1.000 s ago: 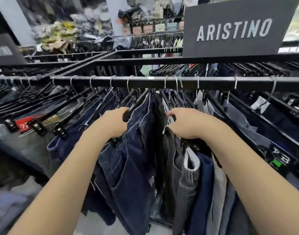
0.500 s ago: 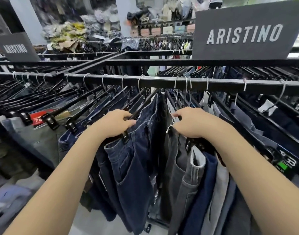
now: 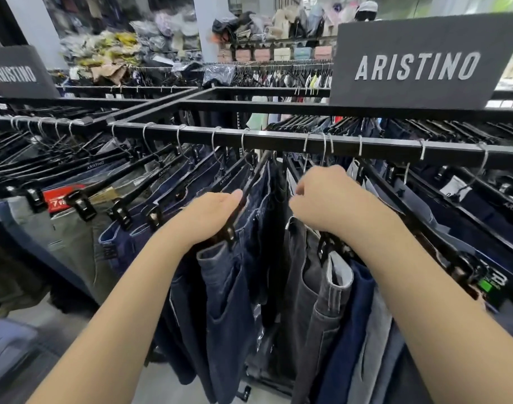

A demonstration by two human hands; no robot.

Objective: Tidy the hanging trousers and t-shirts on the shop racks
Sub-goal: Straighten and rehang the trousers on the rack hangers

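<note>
My left hand (image 3: 208, 220) grips a hanger (image 3: 253, 177); my right hand (image 3: 328, 202) curls its fingers, on what I cannot tell.

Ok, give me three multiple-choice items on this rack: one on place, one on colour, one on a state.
1. The red tag is: A at the far left; B at the far right; C on the floor.
2. The jeans under the left hand are: A white; B dark blue; C red.
3. The left hand: A grips a hanger; B lies flat; C hangs idle.
Answers: A, the tag sits among the leftmost trousers; B, the denim reads navy; A, the fingers curl round the hanger bar.
</note>
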